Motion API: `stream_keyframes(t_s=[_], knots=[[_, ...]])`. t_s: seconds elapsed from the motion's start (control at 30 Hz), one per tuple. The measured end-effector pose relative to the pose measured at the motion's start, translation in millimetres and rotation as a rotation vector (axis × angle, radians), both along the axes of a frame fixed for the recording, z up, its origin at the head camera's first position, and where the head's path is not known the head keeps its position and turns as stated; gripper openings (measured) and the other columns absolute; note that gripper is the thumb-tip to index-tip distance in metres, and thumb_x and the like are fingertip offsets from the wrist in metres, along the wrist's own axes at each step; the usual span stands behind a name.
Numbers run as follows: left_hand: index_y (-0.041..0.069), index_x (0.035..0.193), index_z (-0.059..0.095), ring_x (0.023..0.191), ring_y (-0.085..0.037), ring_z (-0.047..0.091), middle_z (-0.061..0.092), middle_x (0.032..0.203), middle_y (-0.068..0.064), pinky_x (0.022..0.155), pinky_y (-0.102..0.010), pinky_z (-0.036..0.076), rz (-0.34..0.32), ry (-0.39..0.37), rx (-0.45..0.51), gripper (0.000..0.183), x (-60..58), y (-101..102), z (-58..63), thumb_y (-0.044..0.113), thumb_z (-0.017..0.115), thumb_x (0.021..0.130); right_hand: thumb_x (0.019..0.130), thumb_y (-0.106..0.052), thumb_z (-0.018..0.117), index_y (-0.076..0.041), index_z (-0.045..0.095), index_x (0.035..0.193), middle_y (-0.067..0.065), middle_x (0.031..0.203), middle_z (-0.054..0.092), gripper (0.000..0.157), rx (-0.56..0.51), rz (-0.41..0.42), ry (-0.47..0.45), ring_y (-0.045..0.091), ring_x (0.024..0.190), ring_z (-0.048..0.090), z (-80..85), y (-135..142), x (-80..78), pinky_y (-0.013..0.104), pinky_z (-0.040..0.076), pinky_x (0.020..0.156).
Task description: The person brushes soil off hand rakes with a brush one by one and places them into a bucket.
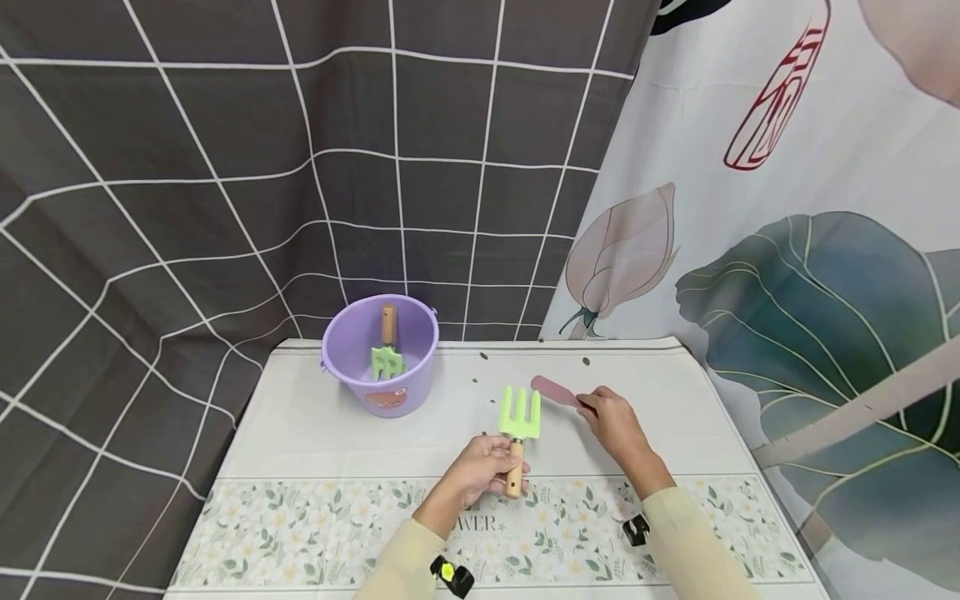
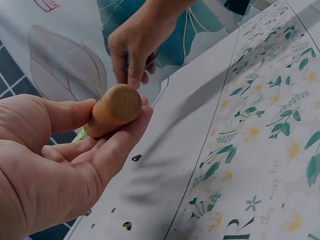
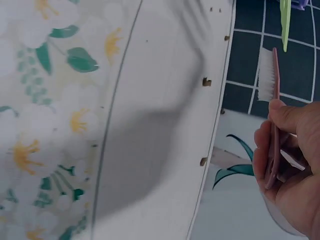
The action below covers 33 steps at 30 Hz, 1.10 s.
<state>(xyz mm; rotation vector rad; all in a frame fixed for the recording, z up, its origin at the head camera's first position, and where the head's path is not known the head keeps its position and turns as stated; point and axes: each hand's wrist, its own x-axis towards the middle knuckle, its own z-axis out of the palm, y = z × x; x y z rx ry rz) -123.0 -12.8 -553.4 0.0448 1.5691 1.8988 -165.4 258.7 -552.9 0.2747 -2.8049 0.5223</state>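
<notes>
A small garden fork [image 1: 519, 427] with light green tines and a wooden handle is in my left hand [image 1: 480, 471]. Thumb and fingers pinch its handle, and the tines point away over the table. In the left wrist view the butt of the handle [image 2: 120, 109] faces the camera. My right hand [image 1: 611, 425] grips a pink brush [image 1: 553, 391] by its handle, the head reaching toward the fork tines. White bristles [image 3: 267, 75] show along one side of the brush in the right wrist view. Both tools are held above the table.
A purple bucket [image 1: 417, 392] stands at the table's back left, with a green hand rake [image 1: 387, 361] with a wooden handle inside. Several small dark bits [image 1: 586, 361] lie scattered on the white tabletop [image 1: 645, 375]. A floral strip [image 1: 300, 533] crosses the near side. Curtains hang behind.
</notes>
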Motion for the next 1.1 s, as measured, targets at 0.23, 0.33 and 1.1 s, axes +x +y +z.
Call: stream_keyframes(t_s=[0.23, 0.33, 1.1], knots=[[-0.017, 0.143, 0.041, 0.082, -0.028, 0.076, 0.071, 0.11, -0.029, 0.075, -0.04, 0.067, 0.033, 0.076, -0.029, 0.046, -5.2, -12, 8.6, 0.001, 0.055, 0.104, 0.089, -0.008, 0.08, -0.002, 0.078, 0.11, 0.009, 0.09, 0.068, 0.021, -0.044, -0.019, 0.005, 0.022, 0.076, 0.067, -5.5, 10, 17.5, 0.037, 0.057, 0.063], [-0.017, 0.144, 0.041, 0.08, -0.025, 0.075, 0.071, 0.111, -0.029, 0.074, -0.039, 0.067, 0.051, 0.109, -0.051, 0.048, -7.1, -18, 12.1, 0.002, 0.056, 0.103, 0.09, -0.008, 0.08, -0.001, 0.078, 0.111, 0.009, 0.091, 0.069, 0.022, -0.065, -0.039, -0.004, 0.021, 0.077, 0.066, -7.1, 13, 24.0, 0.037, 0.057, 0.063], [-0.018, 0.142, 0.044, 0.083, -0.028, 0.075, 0.067, 0.117, -0.037, 0.074, -0.037, 0.066, 0.166, 0.368, -0.201, 0.045, -28.5, -92, 83.6, 0.0, 0.055, 0.102, 0.089, -0.004, 0.079, -0.002, 0.077, 0.112, 0.011, 0.099, 0.069, 0.023, -0.102, -0.064, 0.038, 0.026, 0.086, 0.069, -12.7, 15, 59.2, 0.043, 0.061, 0.072]])
